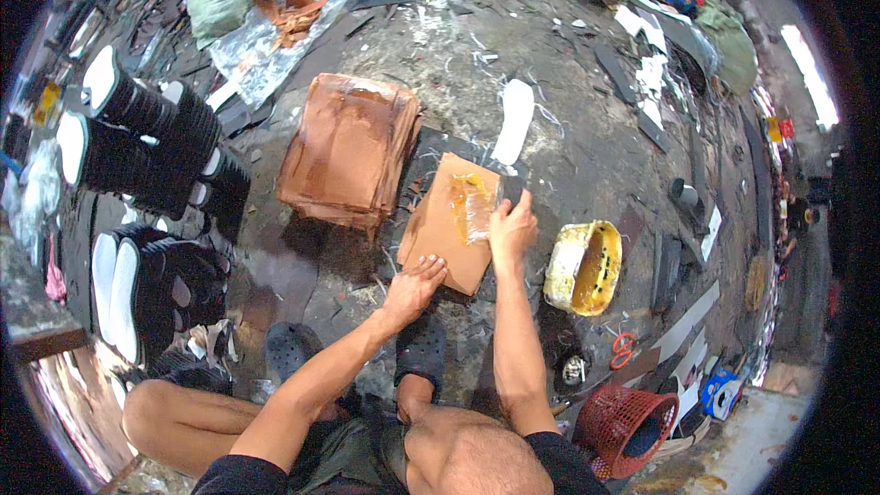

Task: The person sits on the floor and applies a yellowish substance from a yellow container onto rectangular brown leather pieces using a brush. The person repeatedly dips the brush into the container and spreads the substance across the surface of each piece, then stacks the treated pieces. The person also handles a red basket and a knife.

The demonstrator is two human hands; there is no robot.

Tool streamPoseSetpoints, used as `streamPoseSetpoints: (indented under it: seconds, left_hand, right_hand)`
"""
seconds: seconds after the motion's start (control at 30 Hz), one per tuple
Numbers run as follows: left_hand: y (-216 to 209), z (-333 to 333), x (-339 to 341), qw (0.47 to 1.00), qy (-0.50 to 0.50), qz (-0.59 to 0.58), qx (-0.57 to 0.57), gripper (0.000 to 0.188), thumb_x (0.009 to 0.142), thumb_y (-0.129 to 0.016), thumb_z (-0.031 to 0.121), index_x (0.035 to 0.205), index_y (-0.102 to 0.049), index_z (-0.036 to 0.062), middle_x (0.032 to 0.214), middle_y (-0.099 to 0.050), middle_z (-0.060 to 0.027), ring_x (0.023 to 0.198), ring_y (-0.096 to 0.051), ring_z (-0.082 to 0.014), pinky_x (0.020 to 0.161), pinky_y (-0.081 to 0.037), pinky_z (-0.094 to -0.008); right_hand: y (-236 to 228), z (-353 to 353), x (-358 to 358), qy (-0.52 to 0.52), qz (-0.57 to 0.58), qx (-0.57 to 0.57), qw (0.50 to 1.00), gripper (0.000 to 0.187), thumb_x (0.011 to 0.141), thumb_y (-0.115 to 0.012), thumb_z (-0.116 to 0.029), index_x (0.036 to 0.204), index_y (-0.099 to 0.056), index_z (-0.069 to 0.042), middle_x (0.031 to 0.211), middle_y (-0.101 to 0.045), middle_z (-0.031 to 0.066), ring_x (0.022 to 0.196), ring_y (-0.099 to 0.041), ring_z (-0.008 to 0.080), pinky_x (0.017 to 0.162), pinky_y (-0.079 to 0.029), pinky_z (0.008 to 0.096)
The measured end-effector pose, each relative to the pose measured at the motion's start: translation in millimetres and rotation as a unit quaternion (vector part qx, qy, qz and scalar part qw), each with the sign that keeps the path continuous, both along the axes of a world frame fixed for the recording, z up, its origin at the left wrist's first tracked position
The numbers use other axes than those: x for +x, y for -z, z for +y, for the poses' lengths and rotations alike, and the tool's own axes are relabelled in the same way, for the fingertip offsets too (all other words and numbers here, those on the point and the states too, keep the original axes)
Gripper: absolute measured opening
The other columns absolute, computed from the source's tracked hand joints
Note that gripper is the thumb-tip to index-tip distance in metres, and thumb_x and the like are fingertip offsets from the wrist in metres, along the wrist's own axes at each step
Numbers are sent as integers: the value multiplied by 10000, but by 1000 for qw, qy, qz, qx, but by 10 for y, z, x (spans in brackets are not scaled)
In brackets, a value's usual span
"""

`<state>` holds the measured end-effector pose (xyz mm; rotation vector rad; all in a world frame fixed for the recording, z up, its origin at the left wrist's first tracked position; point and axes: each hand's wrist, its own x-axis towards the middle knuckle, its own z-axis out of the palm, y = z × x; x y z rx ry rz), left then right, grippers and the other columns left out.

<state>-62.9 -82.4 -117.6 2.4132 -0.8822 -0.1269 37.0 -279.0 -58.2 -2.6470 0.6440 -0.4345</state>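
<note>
My left hand (416, 290) lies with its fingers flat on the lower left edge of a small pile of tan sheets (423, 236). On the top sheet is a wet amber smear of glue (471, 209). My right hand (515, 231) grips a dark, flat spreader (511, 188), which rests at the right edge of the smear; its exact make is partly hidden by my fingers. To the right stands a cut-open yellow-white tub (561, 268) with amber residue inside. A taller stack of brown sheets (348, 142) sits up and left of the pile.
A white insole-shaped piece (515, 119) lies beyond the sheets. Rows of black and white soles (137, 147) stand at the left. Orange-handled scissors (622, 350) and a red plastic basket (614, 422) are at the lower right. Scraps litter the floor (440, 64).
</note>
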Motion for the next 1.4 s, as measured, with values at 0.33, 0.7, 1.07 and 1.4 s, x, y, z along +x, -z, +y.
streamPoseSetpoints:
  seconds: [0.33,0.7,1.07,1.4]
  left_hand:
    - [2,-173,-64,998,-50,31,-28,427,829,-533,46,1243,-584,-44,1389,-548,-160,1342,-477,-301,1155,-353,-413]
    - [-46,-311,-138,999,-51,19,-4,650,728,-596,9,1368,-484,-6,1502,-416,-180,1405,-381,-338,1192,-286,-445]
    - [-194,-691,-1049,980,68,184,-19,196,720,-646,111,878,-677,-2,880,-693,-209,774,-681,-364,666,-560,-447]
    - [-246,-686,-264,990,-2,133,47,686,806,-600,85,1456,-382,104,1455,-463,-213,786,-703,-367,629,-571,-482]
  right_hand:
    - [-192,187,1048,-322,211,16,923,328,872,-641,-163,1200,-652,-167,1037,-704,165,977,-669,362,843,-522,467]
    - [101,-7,776,-486,107,-26,867,316,849,-625,-147,1155,-686,-200,1040,-714,135,963,-681,353,854,-535,480]
    - [-65,579,-1049,-491,89,64,864,289,884,-580,-116,1144,-681,-194,947,-717,78,862,-682,282,717,-558,423]
    - [-259,-276,125,-326,8,82,942,351,856,-588,-54,1172,-695,-161,1036,-719,173,984,-704,283,860,-551,387]
